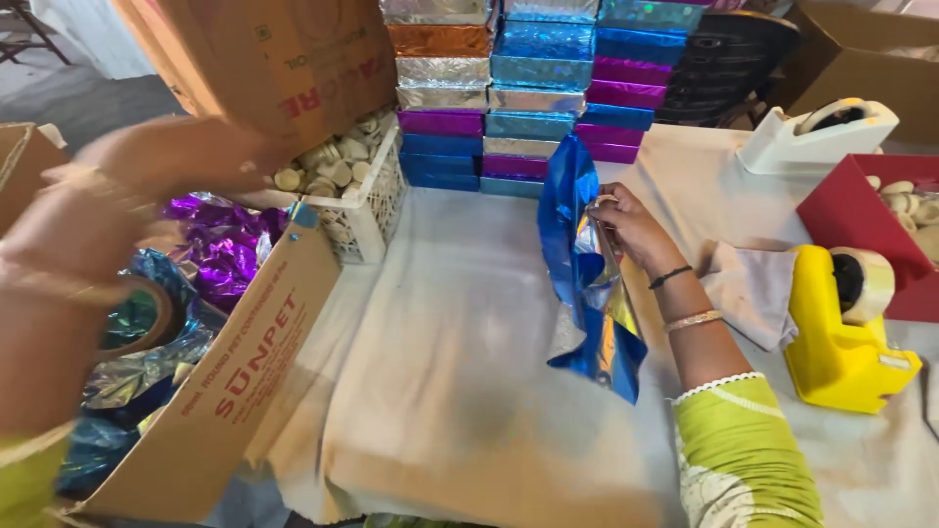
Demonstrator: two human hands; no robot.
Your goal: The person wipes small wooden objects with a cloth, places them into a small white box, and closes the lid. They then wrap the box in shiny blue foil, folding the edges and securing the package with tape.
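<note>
One blue foil sheet, crumpled, shiny, pinched upright by right hand fingers; left hand blurred, grip unclear.

Glossy blue foil sheet, matt cream cloth — shiny yellow plastic dispenser

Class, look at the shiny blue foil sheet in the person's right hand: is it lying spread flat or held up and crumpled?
Held up and crumpled: the shiny blue foil sheet hangs from the right hand above the white cloth.
</note>
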